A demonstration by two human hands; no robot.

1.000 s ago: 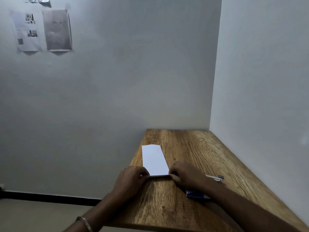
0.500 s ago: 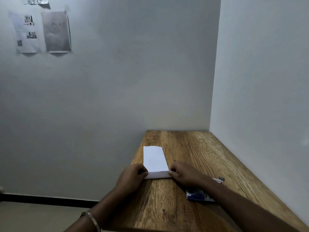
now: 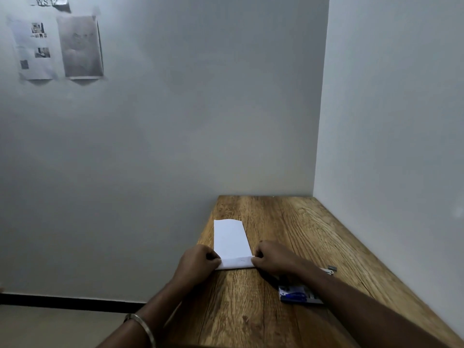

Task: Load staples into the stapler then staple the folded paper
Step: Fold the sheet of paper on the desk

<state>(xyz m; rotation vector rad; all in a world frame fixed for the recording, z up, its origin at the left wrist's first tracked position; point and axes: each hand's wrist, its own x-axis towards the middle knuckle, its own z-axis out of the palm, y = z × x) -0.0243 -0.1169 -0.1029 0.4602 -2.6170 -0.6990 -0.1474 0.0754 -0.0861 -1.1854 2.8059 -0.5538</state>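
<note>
A long white folded paper (image 3: 231, 238) lies on the wooden table (image 3: 288, 222), with its near end turned up into a narrow flap. My left hand (image 3: 197, 262) pinches the flap's left corner and my right hand (image 3: 272, 257) pinches its right corner. A blue staple box (image 3: 297, 295) lies beside my right forearm. Behind that forearm a silver stapler (image 3: 329, 270) is mostly hidden, only its far end showing.
The table fits into a corner, with a wall close along its right side and another behind it. Its left edge drops to the floor. Printed sheets (image 3: 57, 46) hang high on the back wall.
Both hands have folded the paper's near end up and over, so a narrow flap now lies on top. The hands moved slightly away from me.
</note>
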